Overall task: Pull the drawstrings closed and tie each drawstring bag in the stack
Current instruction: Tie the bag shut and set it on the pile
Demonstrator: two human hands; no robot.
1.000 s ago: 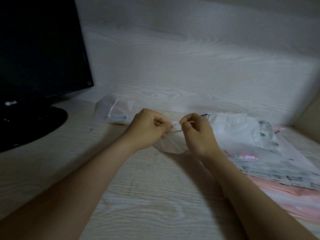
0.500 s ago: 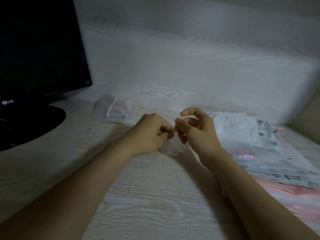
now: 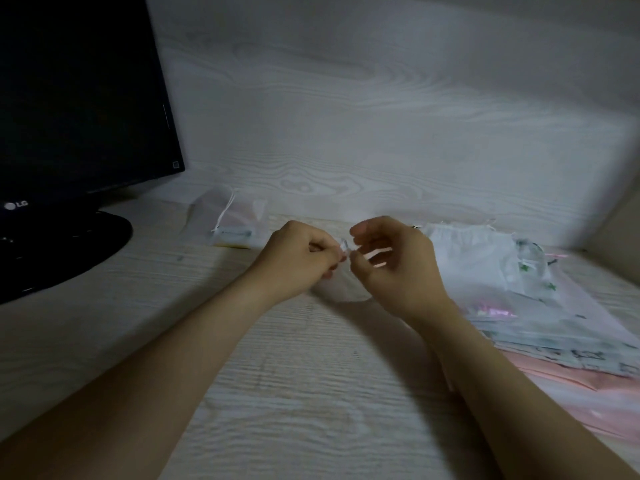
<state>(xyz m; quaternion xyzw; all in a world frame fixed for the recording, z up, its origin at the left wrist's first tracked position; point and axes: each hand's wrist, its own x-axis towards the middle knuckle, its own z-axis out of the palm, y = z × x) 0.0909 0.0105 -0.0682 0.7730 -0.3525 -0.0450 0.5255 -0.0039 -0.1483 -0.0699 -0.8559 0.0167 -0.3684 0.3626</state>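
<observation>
A small sheer white drawstring bag hangs between my hands just above the table. My left hand pinches its gathered neck and string with curled fingers. My right hand pinches the white drawstring right beside the left fingertips, its other fingers arched above. A stack of flat drawstring bags, white, patterned and pink, lies to the right. Another small sheer bag with a white cord lies at the back left.
A black LG monitor on a round black base stands at the left. A pale wood-grain wall panel rises behind the pale wood-grain table. A side wall closes the far right.
My hands came together from a small gap with the string stretched between them. The right hand's fingers lifted and arched over the string. The bag rose slightly.
</observation>
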